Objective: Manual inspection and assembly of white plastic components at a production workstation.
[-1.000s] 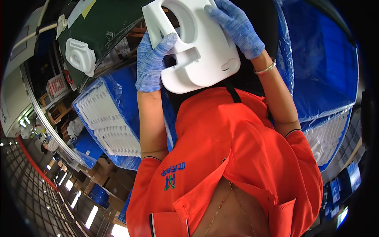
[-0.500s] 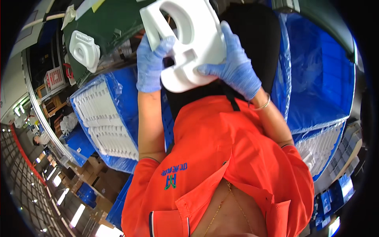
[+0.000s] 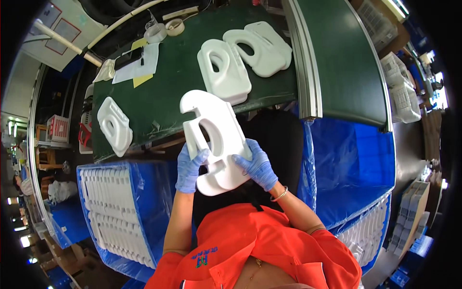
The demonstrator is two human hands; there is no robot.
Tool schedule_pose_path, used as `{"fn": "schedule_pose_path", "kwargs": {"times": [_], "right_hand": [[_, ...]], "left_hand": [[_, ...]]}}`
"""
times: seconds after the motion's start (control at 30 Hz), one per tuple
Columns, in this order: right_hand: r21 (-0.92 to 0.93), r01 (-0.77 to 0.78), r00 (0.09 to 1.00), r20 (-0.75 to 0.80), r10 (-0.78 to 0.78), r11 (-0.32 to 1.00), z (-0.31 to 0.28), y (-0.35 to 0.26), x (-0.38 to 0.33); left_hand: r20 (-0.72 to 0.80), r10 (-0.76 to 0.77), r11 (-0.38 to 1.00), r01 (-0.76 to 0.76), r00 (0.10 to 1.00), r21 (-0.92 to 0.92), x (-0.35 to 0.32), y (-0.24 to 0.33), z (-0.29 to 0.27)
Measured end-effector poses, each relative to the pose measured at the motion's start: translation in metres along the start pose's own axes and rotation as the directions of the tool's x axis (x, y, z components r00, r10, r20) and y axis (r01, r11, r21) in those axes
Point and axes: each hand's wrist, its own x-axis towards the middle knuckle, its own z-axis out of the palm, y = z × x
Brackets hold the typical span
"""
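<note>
Just in front of the worker's lap, a white moulded part (image 3: 233,139) sits between two hands in blue knit gloves. The left grip (image 3: 186,171) is pinched on its lower left edge, thumb across the upper face beside a notch; the right grip (image 3: 260,166) clasps the lower right edge, thumb pressed on the face and fingers along the side. Neither is spread wide, and most of the part reaches forward beyond them, its far end seen against the green table (image 3: 168,96).

On the table, a similar white piece (image 3: 122,132) lies alone to the worker's left, by the near edge. Farther over, three more (image 3: 233,79) lie close in a row toward a metal rail (image 3: 308,62). Toward the back left are papers (image 3: 127,71), a dark phone-like object (image 3: 128,57) and two rolls of tape (image 3: 174,32). Below on the left, a blue-lined bin (image 3: 159,192) holds tight rows of white pieces; on the right stands another blue-lined bin (image 3: 346,154), with more white pieces stacked beside it toward the worker.

From here the fingertips behind the part are hidden, the left hand's most of all, and I can't tell whether its far end touches the table. The orange shirt (image 3: 231,231) is cut off below, and the room's far edges blur into darkness.
</note>
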Motion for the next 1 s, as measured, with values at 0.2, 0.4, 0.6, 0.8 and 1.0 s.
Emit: {"fn": "schedule_pose_path", "kwargs": {"times": [0.2, 0.4, 0.6, 0.8, 1.0], "right_hand": [[-0.235, 0.468, 0.847, -0.156, -0.508, 0.852, -0.021, -0.008, 0.067], [-0.584, 0.432, 0.69, -0.278, -0.669, 0.688, -0.086, -0.07, 0.202], [-0.976, 0.148, 0.82, 0.029, -0.572, 0.163, -0.074, -0.086, 0.274], [-0.991, 0.066, 0.831, 0.118, -0.543, -0.116, -0.083, -0.066, 0.316], [-0.995, 0.009, 0.614, -0.07, -0.786, 0.096, -0.085, -0.1, 0.291]], "left_hand": [[-0.038, 0.008, 0.999, -0.009, 0.999, -0.031, 0.038, 0.011, -0.042], [-0.016, -0.027, 0.996, 0.026, 1.0, -0.085, 0.099, 0.051, -0.078], [-0.013, -0.114, 0.993, 0.114, 0.993, -0.008, 0.165, 0.028, -0.126], [-0.02, -0.123, 0.989, 0.125, 0.992, 0.074, 0.187, 0.026, -0.132], [-0.25, -0.079, 0.946, 0.152, 0.965, 0.286, 0.185, 0.039, -0.161]]}}
